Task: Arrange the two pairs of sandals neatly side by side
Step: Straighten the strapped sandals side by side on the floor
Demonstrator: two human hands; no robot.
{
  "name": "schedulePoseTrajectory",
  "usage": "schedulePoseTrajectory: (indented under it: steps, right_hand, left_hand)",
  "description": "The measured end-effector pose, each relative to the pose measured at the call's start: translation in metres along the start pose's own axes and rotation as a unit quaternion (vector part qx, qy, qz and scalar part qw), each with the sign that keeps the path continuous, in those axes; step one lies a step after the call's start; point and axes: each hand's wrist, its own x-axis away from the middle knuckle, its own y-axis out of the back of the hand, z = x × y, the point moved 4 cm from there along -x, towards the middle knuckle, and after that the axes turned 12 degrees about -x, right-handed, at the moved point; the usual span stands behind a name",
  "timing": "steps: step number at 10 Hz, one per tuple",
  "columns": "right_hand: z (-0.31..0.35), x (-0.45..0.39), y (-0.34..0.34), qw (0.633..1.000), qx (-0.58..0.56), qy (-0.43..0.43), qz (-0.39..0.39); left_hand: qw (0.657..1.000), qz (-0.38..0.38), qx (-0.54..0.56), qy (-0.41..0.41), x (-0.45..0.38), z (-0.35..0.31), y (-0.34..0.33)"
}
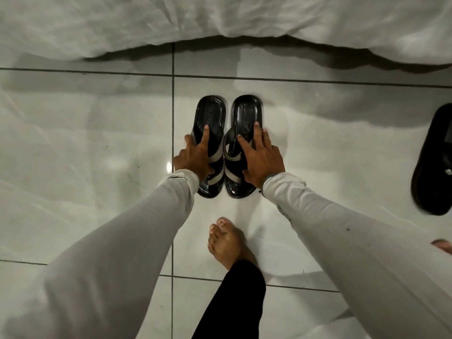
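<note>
Two black sandals with grey straps lie side by side on the white tiled floor, heels pointing away from me. My left hand (195,157) grips the left sandal (209,116) over its straps, index finger stretched along the footbed. My right hand (260,159) lies on the right sandal (247,113), fingers spread across the straps and footbed. The two sandals nearly touch along their inner edges. A third black sandal (434,165) lies alone at the far right edge, partly cut off. A fourth sandal is not in view.
A white bed sheet (220,18) hangs along the top, its hem just beyond the sandal heels. My bare foot (228,243) and black trouser leg stand below the pair. Toes of my other foot (442,244) show at the right edge.
</note>
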Motion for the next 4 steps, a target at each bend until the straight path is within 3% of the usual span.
schedulePoseTrajectory:
  steps: [3,4]
  right_hand:
    - [-0.009,0.031,0.017,1.000,-0.014,-0.021,0.019]
    - [-0.025,0.070,0.046,0.999,0.010,-0.034,-0.015]
  left_hand:
    - [0.999,-0.029,-0.006,0.018,0.036,0.000,0.005]
    - [0.991,-0.123,-0.054,-0.011,0.079,-0.014,0.012]
